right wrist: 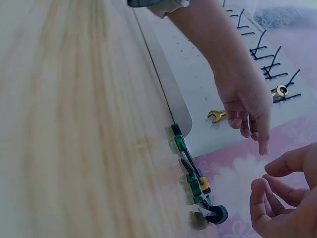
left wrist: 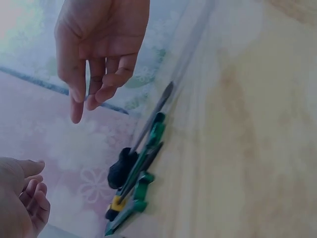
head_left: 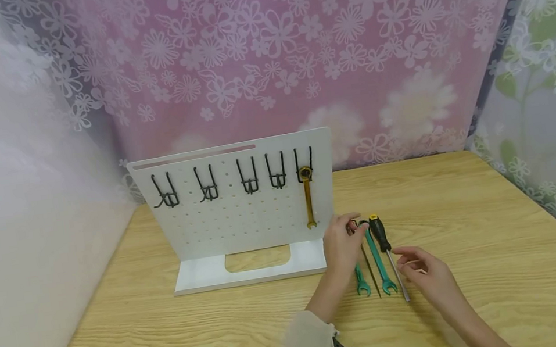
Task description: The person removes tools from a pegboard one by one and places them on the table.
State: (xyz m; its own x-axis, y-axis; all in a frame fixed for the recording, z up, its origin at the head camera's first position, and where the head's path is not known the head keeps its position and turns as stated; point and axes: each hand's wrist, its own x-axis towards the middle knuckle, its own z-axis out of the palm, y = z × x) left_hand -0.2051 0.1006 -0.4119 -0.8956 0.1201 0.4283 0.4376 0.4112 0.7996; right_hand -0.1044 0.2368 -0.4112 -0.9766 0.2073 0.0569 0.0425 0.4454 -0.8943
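Observation:
My left hand (head_left: 340,244) is over the upper ends of the tools, fingers loosely bent and holding nothing; the right wrist view shows it apart from them. To the right, my right hand (head_left: 431,279) hovers beside the black-handled screwdriver (head_left: 379,233), relaxed and empty. Left of that screwdriver lie a green open-end wrench (head_left: 378,260), a thin-shafted screwdriver (head_left: 370,270) and another green wrench (head_left: 363,284), partly hidden by my left hand. A gold combination wrench (head_left: 308,201) hangs from the rightmost hook of the white pegboard (head_left: 242,219).
Several more black double hooks (head_left: 208,188) run along the pegboard to the left, with nothing on them. The board's white base (head_left: 199,275) stands on the wooden table (head_left: 215,340). Floral cloth (head_left: 262,52) hangs behind the table, and a pale wall (head_left: 23,201) borders the left.

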